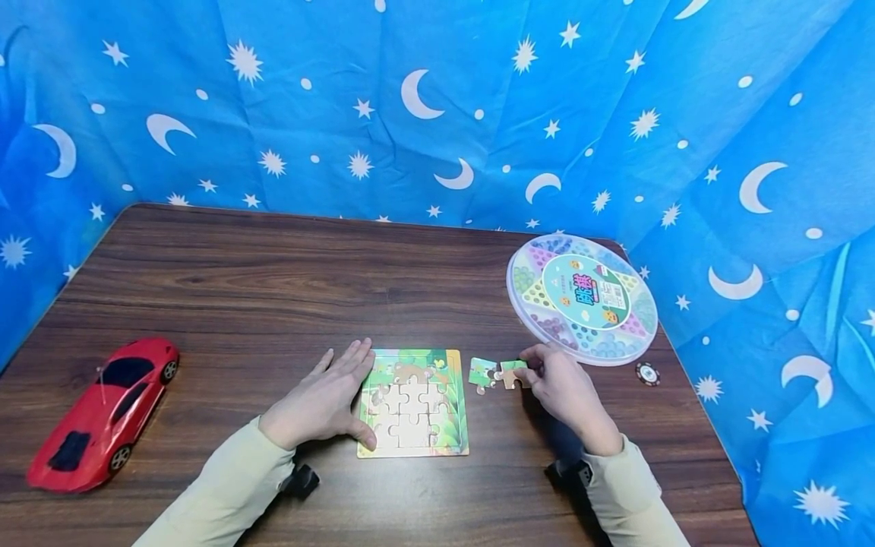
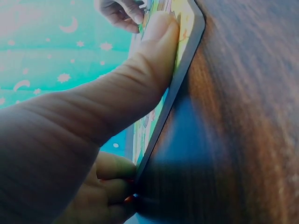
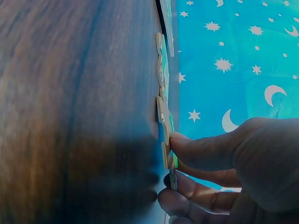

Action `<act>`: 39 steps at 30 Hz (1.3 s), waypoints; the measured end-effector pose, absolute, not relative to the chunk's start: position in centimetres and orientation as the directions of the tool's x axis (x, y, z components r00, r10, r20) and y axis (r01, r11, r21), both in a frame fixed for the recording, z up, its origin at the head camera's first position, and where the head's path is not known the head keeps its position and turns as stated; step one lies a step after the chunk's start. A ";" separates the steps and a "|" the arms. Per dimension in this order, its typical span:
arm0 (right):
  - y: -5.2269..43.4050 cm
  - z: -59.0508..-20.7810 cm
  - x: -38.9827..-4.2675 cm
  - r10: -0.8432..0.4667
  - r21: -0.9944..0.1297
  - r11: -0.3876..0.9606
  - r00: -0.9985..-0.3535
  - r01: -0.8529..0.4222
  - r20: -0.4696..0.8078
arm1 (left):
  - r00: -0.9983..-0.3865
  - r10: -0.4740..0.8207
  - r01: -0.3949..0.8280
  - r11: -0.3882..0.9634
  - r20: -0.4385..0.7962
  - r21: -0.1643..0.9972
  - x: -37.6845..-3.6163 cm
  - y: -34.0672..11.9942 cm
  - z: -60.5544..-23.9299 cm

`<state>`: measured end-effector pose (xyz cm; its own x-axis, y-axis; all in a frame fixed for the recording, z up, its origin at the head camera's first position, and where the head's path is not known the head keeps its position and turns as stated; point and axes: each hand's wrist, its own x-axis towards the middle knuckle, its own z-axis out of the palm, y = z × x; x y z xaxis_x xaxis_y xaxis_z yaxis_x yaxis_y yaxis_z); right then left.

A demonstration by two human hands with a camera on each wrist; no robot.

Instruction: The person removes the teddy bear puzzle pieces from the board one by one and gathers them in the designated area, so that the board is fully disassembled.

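Note:
A jigsaw puzzle board [image 1: 413, 406] with a light yellow border lies in front of me, several pieces fitted in it. My left hand [image 1: 328, 399] rests along its left side, fingers stretched out at the upper left edge. In the left wrist view the thumb [image 2: 159, 51] presses on the board's face near a corner. Right of the board, my right hand [image 1: 563, 387] pinches a puzzle piece [image 1: 513, 374] with green and brown print. The right wrist view has the thumb [image 3: 201, 151] on top of it. A second puzzle piece [image 1: 482, 372] lies between it and the board.
A round Chinese checkers box [image 1: 585, 292] sits just beyond my right hand. Near its rim lies a poker chip [image 1: 648, 373]. On the left side of the wooden table [image 1: 287, 289] stands a red toy car [image 1: 105, 418]. A blue cloth with moons and stars [image 1: 417, 152] hangs behind.

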<state>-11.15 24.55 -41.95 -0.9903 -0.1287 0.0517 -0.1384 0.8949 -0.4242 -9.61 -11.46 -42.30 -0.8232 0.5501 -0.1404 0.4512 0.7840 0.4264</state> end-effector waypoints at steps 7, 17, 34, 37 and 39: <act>24.3 -42.0 -11.2 -0.119 -0.422 0.897 -0.991 -0.132 0.057 | -0.823 0.551 0.452 0.782 -0.137 0.429 -9.6 -11.5 -42.4; 24.2 -41.9 -11.2 -0.108 -0.401 0.909 -0.993 -0.115 0.041 | -0.823 0.552 0.455 0.783 -0.135 0.425 -9.6 -11.5 -42.3; 23.8 -42.0 -11.0 -0.095 -0.389 0.914 -0.994 -0.111 0.060 | -0.822 0.554 0.458 0.782 -0.135 0.423 -9.6 -11.5 -42.3; 23.7 -41.9 -10.9 -0.094 -0.395 0.913 -0.994 -0.107 0.052 | -0.822 0.553 0.456 0.783 -0.137 0.423 -9.6 -11.5 -42.3; 23.6 -41.9 -10.9 -0.094 -0.397 0.912 -0.994 -0.105 0.047 | -0.822 0.552 0.454 0.784 -0.141 0.424 -9.5 -11.5 -42.3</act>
